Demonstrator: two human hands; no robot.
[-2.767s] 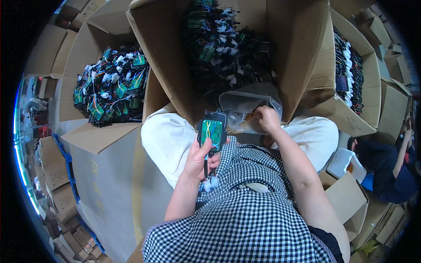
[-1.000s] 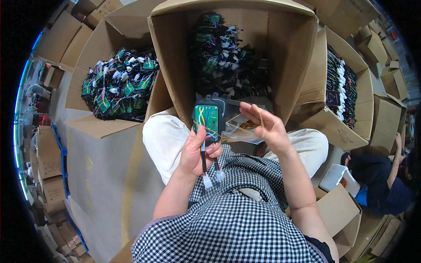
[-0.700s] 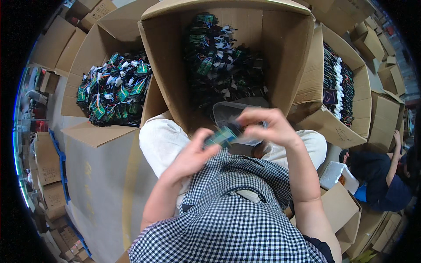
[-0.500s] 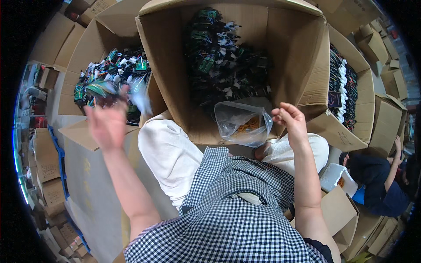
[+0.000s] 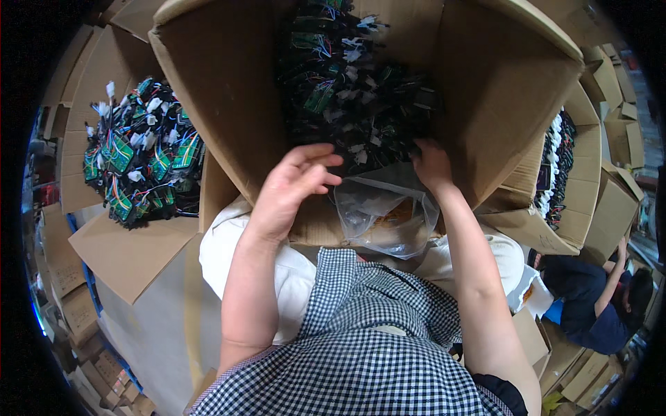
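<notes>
My left hand [image 5: 295, 187] hovers over the near left part of the large middle cardboard box [image 5: 225, 90]. Its fingers are apart and bent, with nothing in them. Reaching into that box on the right, my right hand [image 5: 433, 168] is at the near edge of a dark pile of wired circuit boards [image 5: 354, 97]. The fingers there are curled, and their tips are lost against the dark wires. Between the hands lies a clear plastic bag [image 5: 385, 208] with orange rubber bands [image 5: 394, 216] inside.
An open box on the left [image 5: 78, 163] holds a heap of green circuit boards [image 5: 142, 156] with white connectors. On the right, another box [image 5: 586, 149] contains stacked wired parts [image 5: 555, 170]. A person [image 5: 590, 298] sits at the far right, beside a white foam box [image 5: 531, 290].
My left hand has moved right from the left heap to the middle box; the blurred wired board there has left it. My right hand has reached forward into the pile. The view has shifted.
</notes>
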